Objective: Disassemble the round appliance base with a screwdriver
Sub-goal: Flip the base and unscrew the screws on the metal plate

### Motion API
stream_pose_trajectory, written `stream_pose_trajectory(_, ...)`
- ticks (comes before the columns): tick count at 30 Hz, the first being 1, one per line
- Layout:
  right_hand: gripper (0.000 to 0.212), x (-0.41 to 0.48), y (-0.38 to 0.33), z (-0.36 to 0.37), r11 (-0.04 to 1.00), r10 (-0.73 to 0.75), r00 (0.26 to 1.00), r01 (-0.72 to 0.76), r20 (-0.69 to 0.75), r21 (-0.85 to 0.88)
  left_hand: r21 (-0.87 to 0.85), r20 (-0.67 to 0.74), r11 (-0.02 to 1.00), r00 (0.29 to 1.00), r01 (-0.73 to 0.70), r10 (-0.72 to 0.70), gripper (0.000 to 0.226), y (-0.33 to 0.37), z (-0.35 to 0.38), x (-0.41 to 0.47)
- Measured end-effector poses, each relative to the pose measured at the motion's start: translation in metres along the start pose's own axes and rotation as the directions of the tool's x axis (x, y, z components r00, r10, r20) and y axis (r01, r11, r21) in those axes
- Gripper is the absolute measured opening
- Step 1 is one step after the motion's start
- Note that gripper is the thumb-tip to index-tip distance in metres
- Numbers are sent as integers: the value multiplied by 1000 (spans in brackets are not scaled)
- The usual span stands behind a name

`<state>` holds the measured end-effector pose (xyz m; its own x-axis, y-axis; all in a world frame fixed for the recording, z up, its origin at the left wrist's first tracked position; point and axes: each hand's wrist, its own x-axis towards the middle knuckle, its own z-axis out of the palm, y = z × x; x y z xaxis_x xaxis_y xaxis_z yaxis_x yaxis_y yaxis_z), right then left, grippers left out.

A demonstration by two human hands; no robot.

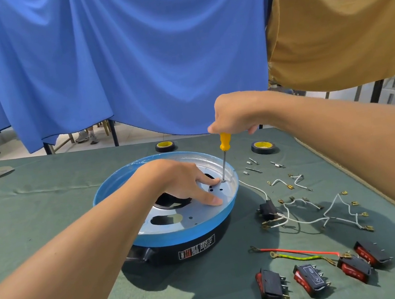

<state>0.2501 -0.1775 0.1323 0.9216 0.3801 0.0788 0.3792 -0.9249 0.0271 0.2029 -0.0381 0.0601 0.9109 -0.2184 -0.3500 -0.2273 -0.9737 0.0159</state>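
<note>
The round appliance base (190, 229) has a blue rim, a black body and a silver metal plate inside, and it stands on the green-covered table. My left hand (183, 179) rests on the silver plate with straight fingers, its fingertips beside a screw (223, 181). My right hand (233, 115) grips the yellow handle of a screwdriver (224, 150) from above. The screwdriver stands nearly upright with its tip on that screw near the plate's right edge.
Two rolls of black tape (165, 146) (264, 147) lie behind the base. To the right are small metal parts (253, 168), white wires with terminals (328, 211), red and yellow-green wires (301, 254) and several red rocker switches (310, 279). Blue and tan cloths hang behind the table.
</note>
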Motion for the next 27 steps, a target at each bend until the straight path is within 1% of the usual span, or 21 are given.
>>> stream_pose_trajectory(1,28,1,1,0,1000,0,1000,0,15,5,-3,7,1000,1000,2,-2,69,0,0,0)
stream_pose_trajectory(2,22,-1,1,-2,1000,-1,999,0,41,31,-9,10,1000,1000,4,-3,69,-1,0,0)
stream_pose_trajectory(5,22,-1,4,-9,994,-19,990,4,136,110,-18,-10,1000,1000,-1,1,69,-1,1,1)
stream_pose_trajectory(7,25,-1,4,-9,998,-12,985,0,169,70,-19,-8,1000,1000,0,-1,69,-2,1,1)
stream_pose_trajectory(9,47,1,5,-6,1000,7,992,-6,123,-7,-14,10,1000,1000,4,-3,70,-2,1,1)
stream_pose_trajectory(10,53,1,5,-3,999,18,997,-15,77,-33,-14,15,1000,1000,4,-4,70,-2,1,2)
stream_pose_trajectory(11,51,2,6,-1,998,12,999,-10,36,-55,-16,12,1000,1000,3,-3,70,-2,1,2)
stream_pose_trajectory(13,30,1,5,1,998,0,1000,0,12,-62,-22,-1,1000,1000,-3,3,69,-2,2,3)
stream_pose_trajectory(14,22,-1,4,1,999,-4,1000,5,23,-32,-24,-2,1000,1000,-5,5,70,-2,1,3)
stream_pose_trajectory(17,23,0,2,-3,999,7,995,-12,104,48,-24,15,1000,1000,-1,1,71,-3,1,4)
stream_pose_trajectory(18,22,-1,1,-3,999,8,995,-12,100,43,-24,18,1000,1000,1,0,71,-3,1,4)
stream_pose_trajectory(20,44,-1,0,-2,1000,15,999,-14,43,-18,-26,16,1000,1000,1,-1,71,-3,1,4)
stream_pose_trajectory(21,50,-2,-1,-1,998,9,1000,-9,1,-57,-28,12,1000,1000,0,0,71,-3,1,4)
stream_pose_trajectory(22,49,-2,0,1,997,-10,999,7,-38,-76,-29,11,1000,1000,-1,1,71,-3,1,4)
stream_pose_trajectory(24,38,-1,0,4,999,-18,999,16,-47,-47,-26,16,1000,1000,-1,2,71,-3,1,4)
stream_pose_trajectory(26,19,0,1,1,999,-1,1000,0,15,38,-20,23,1000,1000,-3,3,72,-2,0,3)
stream_pose_trajectory(27,13,0,1,-1,996,-1,999,-4,50,93,-20,21,1000,1000,-4,4,71,-3,0,3)
